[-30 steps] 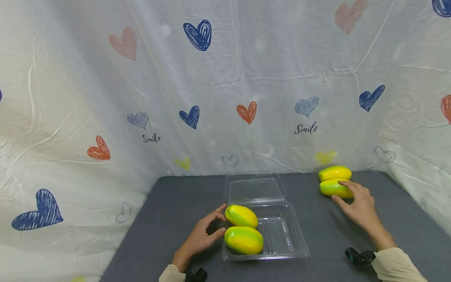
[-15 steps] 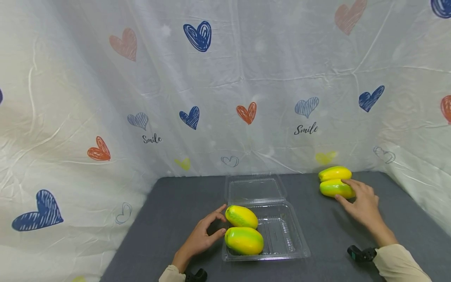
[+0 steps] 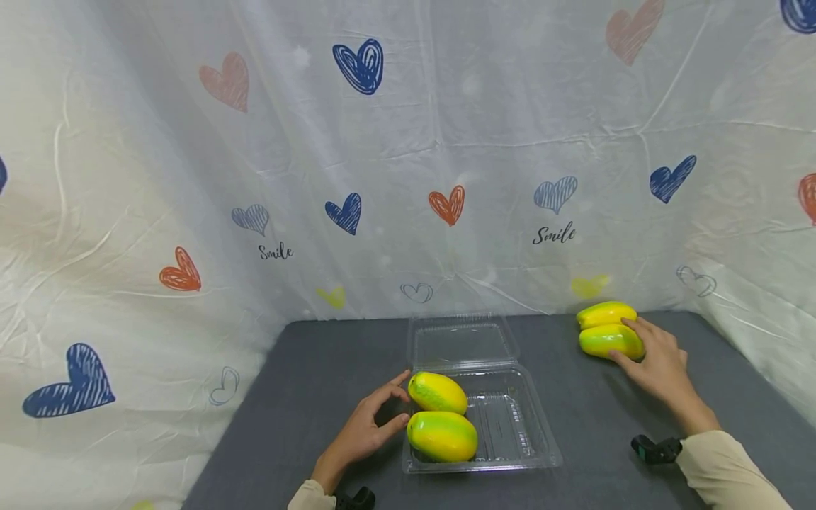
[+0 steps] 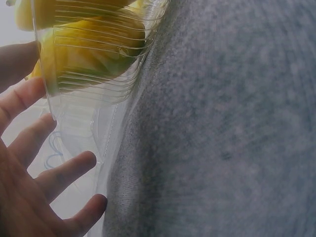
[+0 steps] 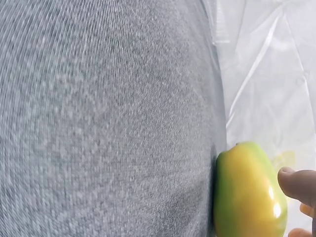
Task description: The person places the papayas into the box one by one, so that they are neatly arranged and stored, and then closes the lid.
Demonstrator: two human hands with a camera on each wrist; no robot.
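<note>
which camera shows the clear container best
The head view: the clear container shows there nearly whole, lid open, with two fruits in it. The left wrist view shows just part of it, ridged plastic beside the left hand. In the right wrist view I can't make it out.

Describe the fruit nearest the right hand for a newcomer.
Find the gray table, then its back edge right of the open clear container. The farther fruit lies behind; yours is the nearer fruit, greener, with the right hand at its right end.
</note>
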